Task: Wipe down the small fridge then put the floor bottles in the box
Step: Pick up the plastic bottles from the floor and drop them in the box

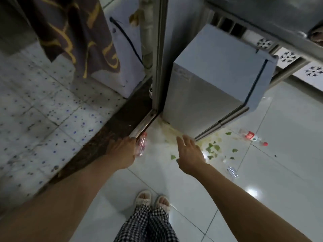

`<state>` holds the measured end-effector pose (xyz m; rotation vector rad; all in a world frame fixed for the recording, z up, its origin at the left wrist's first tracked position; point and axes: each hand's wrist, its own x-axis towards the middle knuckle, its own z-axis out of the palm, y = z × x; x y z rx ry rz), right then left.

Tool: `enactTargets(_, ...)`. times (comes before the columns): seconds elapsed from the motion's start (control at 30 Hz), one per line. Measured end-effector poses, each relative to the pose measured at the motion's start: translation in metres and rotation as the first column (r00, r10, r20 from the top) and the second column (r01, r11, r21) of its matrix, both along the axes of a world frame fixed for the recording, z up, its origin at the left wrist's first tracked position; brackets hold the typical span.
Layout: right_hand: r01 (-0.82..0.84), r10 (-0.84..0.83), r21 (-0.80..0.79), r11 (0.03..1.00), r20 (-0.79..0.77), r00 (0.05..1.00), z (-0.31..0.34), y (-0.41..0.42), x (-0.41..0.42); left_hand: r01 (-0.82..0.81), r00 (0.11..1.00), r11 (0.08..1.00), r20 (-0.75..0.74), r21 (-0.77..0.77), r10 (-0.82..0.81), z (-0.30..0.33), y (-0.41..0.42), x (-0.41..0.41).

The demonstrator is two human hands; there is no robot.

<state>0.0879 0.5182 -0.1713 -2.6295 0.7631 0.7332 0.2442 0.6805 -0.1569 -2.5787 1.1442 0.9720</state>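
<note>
I'm seeing the pink bottle lying against my left hand, grip unclear; my right hand is spreading nearby.

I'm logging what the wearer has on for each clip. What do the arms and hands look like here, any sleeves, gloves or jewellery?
Both arms are bare all the way into frame: no sleeves show. The left hand and right hand wear no gloves, and no rings, watch or bracelet are visible. Lower down, checked black-and-white trousers and pale open-toed sandals show.

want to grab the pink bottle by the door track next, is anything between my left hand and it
Nothing visible does. The left hand is already right beside the pink bottle, which lies on the floor next to the door track.
</note>
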Motion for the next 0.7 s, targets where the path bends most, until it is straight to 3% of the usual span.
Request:
enactTargets(0.27, 0.028, -0.025, 0.075, 0.997, -0.041, 0.999, -0.136, 0.004, 0.006, -0.130, 0.991, 0.991, -0.031, 0.014, 0.131, -0.158, -0.002, -0.004)
enactTargets(0.7, 0.165, -0.163, 0.129, 0.978, -0.032, 0.986, -0.437, 0.011, 0.033, -0.296, 0.955, 0.955, -0.008, -0.029, 0.296, -0.479, -0.019, 0.023)
